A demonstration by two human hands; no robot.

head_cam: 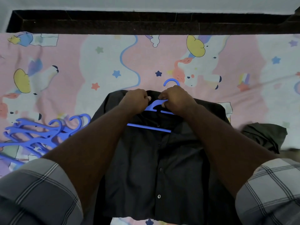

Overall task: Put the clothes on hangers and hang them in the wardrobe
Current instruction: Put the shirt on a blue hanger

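Bedsheet [113, 62] ahead lies open — spare hangers [40, 132] crowd left.

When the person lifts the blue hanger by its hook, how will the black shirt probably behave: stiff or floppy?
Probably floppy: the black shirt lies flat and creased on the bedsheet, a sleeve crumpled beside it. The blue hanger looks like rigid plastic, so it should keep the shoulders spread. The open collar might slip off.

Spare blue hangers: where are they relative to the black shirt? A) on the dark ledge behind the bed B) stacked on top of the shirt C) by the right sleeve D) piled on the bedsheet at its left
D: the spare blue hangers lie in a loose pile on the bedsheet left of the black shirt, beside the left forearm, with none on the shirt itself.
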